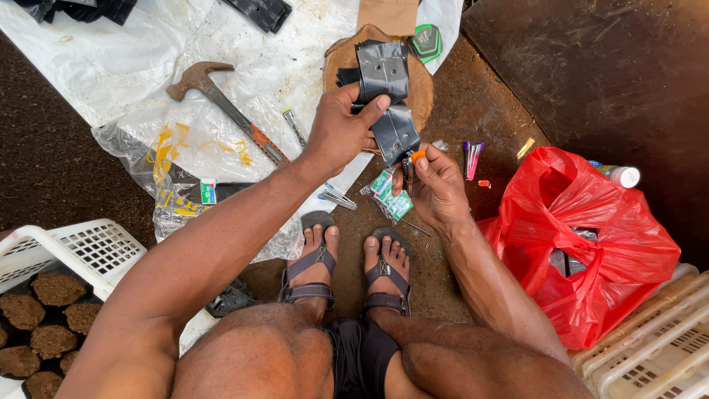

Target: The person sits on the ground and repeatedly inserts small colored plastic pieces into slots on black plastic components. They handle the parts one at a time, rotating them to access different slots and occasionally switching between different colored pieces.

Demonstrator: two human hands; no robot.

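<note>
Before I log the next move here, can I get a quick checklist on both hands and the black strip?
1. Left hand has a grip on the black strip: ok.
2. Right hand holds the small orange-handled tool at the strip's lower end: ok.
3. Tool tip visible: cannot tell.
4. Strip held above the wooden block: ok.
5. Hammer lies apart from both hands: ok.

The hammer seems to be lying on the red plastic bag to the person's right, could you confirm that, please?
Not quite: the head view shows the hammer lying on the white plastic sheet to the person's left; the red plastic bag is indeed on the right.
</note>
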